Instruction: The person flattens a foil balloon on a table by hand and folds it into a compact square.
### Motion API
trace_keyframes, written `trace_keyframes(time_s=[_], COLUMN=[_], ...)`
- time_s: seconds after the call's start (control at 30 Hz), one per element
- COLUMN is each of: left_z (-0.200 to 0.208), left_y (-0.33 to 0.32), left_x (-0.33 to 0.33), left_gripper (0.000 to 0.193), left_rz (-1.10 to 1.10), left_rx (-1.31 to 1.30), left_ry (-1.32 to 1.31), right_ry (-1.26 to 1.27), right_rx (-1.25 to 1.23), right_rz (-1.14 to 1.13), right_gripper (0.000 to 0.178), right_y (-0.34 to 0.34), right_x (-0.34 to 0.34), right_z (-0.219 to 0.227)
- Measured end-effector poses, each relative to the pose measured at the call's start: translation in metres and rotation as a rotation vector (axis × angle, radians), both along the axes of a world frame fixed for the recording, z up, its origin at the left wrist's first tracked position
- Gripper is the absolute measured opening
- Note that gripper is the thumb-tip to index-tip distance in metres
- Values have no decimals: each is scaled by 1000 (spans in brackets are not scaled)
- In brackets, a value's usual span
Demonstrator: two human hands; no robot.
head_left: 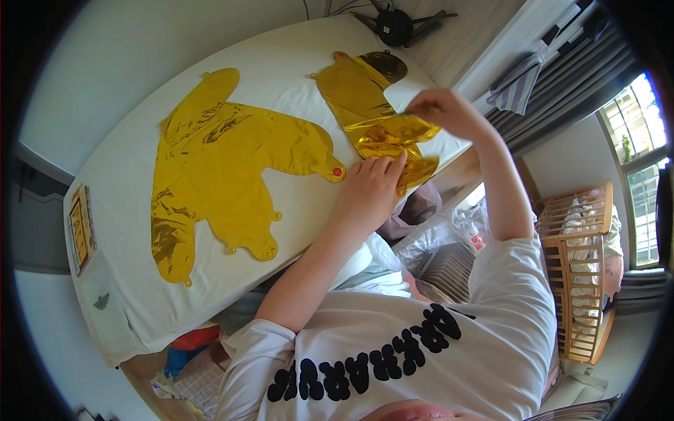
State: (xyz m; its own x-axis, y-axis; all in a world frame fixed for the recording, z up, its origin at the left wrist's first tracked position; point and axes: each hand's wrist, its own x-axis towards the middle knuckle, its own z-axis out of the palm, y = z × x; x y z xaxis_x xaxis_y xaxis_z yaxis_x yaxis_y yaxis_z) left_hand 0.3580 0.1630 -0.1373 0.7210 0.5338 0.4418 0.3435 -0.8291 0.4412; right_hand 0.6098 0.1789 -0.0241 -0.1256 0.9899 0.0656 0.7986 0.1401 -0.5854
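Observation:
A gold foil balloon (354, 91), flat and creased, lies on the right part of the white-covered table, its near end lifted and folded. My right hand (449, 112) pinches the raised foil at its right side. Beside the table edge, my left hand (372, 184) has its bent fingers on the same balloon's near part, gripping the foil; its fingertips are partly hidden. Left of my hands a second, larger gold foil balloon (210, 158) is spread flat, with small tabs round its rim and a red dot on one end.
The curved table (119, 203) carries a framed picture (81, 228) and a pale packet (105, 309) at its left end. A black router (393, 28) stands at the far edge. Plastic bags (449, 235) sit below the near edge. A wooden crib (579, 274) is at the right.

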Motion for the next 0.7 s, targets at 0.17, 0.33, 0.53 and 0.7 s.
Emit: trace_keyframes(time_s=[0.17, 0.33, 0.53, 0.7], left_z=[4, -4, -5, -5], left_y=[3, 1, 0, 0], left_x=[-9, 0, 2, 2], left_gripper=[57, 64, 69, 68], left_rz=[-95, -8, -63, -74], left_rx=[4, 183, 77, 82], left_ry=[75, -30, 29, 56], right_ry=[-219, -360, -424, -368], right_rx=[-44, 70, 52, 129], right_rz=[-62, -182, -266, -537], right_gripper=[24, 28, 35, 28], right_y=[73, 158, 236, 252], right_x=[4, 43, 56, 45], right_z=[51, 79, 134, 165])
